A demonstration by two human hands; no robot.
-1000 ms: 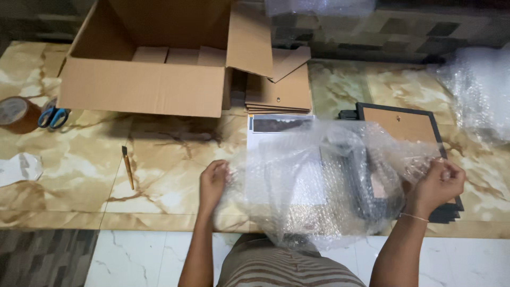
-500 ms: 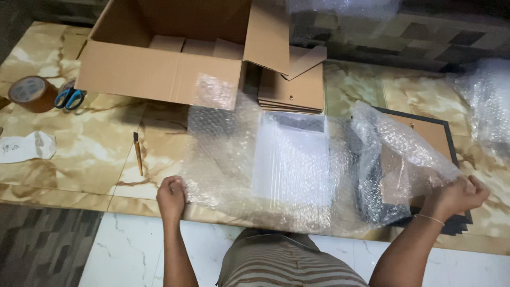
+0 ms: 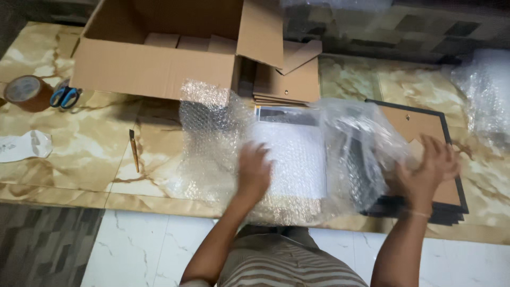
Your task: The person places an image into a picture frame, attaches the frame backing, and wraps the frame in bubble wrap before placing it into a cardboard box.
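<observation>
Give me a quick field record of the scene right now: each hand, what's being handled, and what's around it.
left hand: flat on the bubble wrap, over the white frame
right hand: fingers spread, at the raised right side of the wrap, above the stacked dark frames
white frame: lies under the wrap, mostly covered
open cardboard box: behind the wrap, flaps up
flat cardboard stack: right of the box
tape roll: far left, beside blue-handled scissors
pencil-like tool: left of the wrap
surface: marble-patterned floor
</observation>
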